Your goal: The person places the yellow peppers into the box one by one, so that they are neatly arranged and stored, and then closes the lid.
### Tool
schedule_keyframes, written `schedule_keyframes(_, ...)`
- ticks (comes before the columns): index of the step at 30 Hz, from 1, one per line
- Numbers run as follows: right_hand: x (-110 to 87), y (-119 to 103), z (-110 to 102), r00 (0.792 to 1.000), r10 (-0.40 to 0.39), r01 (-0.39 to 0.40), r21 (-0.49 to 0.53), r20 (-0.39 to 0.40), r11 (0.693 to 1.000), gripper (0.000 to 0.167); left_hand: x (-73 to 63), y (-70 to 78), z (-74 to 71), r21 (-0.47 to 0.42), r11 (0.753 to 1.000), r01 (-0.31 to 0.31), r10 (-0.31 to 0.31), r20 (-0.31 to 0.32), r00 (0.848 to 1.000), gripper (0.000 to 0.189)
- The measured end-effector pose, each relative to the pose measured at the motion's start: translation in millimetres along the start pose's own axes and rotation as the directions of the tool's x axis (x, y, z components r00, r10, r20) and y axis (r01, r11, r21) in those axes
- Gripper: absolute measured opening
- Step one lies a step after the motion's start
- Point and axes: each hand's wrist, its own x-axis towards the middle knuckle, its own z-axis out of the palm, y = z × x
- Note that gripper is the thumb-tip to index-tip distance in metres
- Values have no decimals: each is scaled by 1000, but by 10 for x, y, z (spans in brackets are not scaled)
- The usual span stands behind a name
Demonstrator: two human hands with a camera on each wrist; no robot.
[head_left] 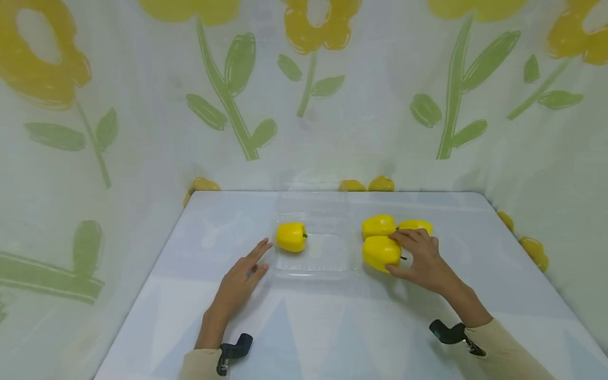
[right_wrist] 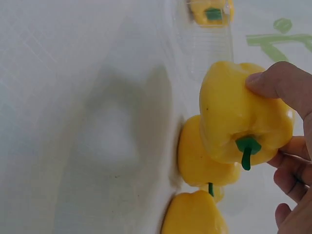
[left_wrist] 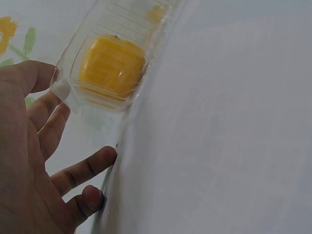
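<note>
While right hand [head_left: 421, 259] pinches yellow pepper [head_left: 381, 252], long axis sideways, stem [head_left: 404, 258] pointing right, left hand [head_left: 237, 281] spread loosely by clear container [head_left: 328, 253].

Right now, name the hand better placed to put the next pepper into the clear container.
Probably the right hand: it holds a yellow pepper just right of the clear container, with other peppers close by. The left hand holds no pepper and is at the container's left edge.

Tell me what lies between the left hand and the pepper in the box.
The clear box's side wall stands between them, as the left wrist view shows.
</note>
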Motion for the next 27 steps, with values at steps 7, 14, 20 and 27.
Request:
schedule_keyframes(7, 68, 9, -29, 1000, 8, -8, 24, -2, 1000, 65, 15, -14, -5, 5, 1000, -1, 1, 1, 1000, 53)
schedule_keyframes(14, 142, -35, -56, 1000, 9, -9, 18, 2, 1000, 64, 19, -18, 11, -5, 1000, -1, 1, -3, 1000, 54)
schedule_keyframes(20, 218, -76, -72, 1000, -5, 6, 32, -26, 999, 67, 20, -35, 28, 9, 1000, -3, 3, -4, 1000, 53)
schedule_keyframes(27, 310, -110, -81, 1000, -9, 11, 59, -29, 998, 65, 3, -28, 11, -4, 1000, 9, -9, -1, 1000, 53)
